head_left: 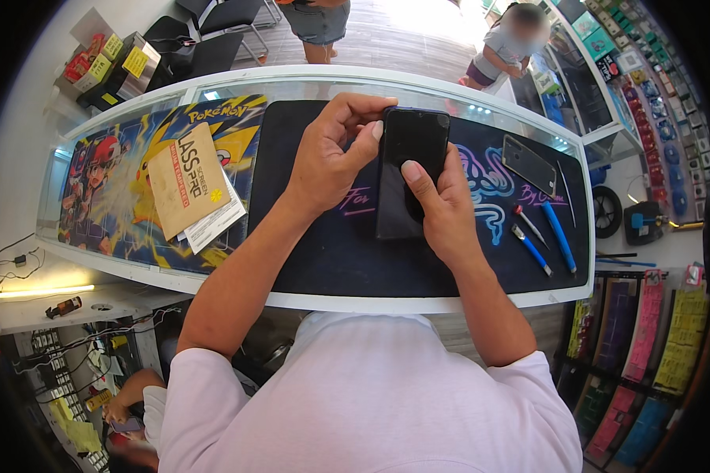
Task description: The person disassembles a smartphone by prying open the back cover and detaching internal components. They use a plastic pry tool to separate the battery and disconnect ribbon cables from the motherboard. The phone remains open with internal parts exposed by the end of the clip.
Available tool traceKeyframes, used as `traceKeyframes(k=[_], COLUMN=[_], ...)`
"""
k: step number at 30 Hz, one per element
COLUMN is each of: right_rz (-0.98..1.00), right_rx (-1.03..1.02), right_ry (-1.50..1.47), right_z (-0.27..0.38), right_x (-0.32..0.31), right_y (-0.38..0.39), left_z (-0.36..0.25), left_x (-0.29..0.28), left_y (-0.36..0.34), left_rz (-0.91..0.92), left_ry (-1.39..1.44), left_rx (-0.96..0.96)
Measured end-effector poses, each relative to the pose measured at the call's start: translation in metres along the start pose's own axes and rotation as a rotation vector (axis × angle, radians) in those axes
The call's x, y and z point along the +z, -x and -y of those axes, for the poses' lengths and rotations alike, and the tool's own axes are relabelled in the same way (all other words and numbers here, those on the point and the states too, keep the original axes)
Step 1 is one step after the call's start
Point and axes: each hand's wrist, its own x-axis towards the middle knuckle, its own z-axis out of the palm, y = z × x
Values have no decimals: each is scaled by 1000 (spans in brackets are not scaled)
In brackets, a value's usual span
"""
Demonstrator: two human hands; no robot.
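Observation:
A dark smartphone (414,138) with a black screen is held upright over a black desk mat (308,256). My right hand (447,201) grips its right side from below, the thumb lying on the screen. My left hand (335,150) is closed at the phone's upper left corner, with thumb and index finger pressed against the edges there. Whether a thin film is pinched between those fingers is too small to tell. Right of the phone lie a grey phone back cover (528,165), a small red-tipped screwdriver (531,225), a blue-handled blade tool (532,250) and a blue pry tool (560,238).
A brown cardboard sleeve (185,181) rests over white papers (217,224) on a colourful cartoon mat (106,209) at left. A thin metal stick (566,194) lies at far right. Beyond the white-framed glass counter (331,72) are a standing person (317,24) and another person (503,59).

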Motion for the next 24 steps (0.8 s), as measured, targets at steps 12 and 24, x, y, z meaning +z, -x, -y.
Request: traceKeyframes(k=[12,24], right_rz=[-10,-29], right_rx=[-20,-1], right_ry=[77,9], right_z=[-5,-3], right_x=[3,6], right_y=[0,-1], left_z=[-5,-13], left_x=[9,9], left_y=[-1,-2], left_rz=[-50,-43], left_ry=[-16,-69], left_rx=[-13,-85])
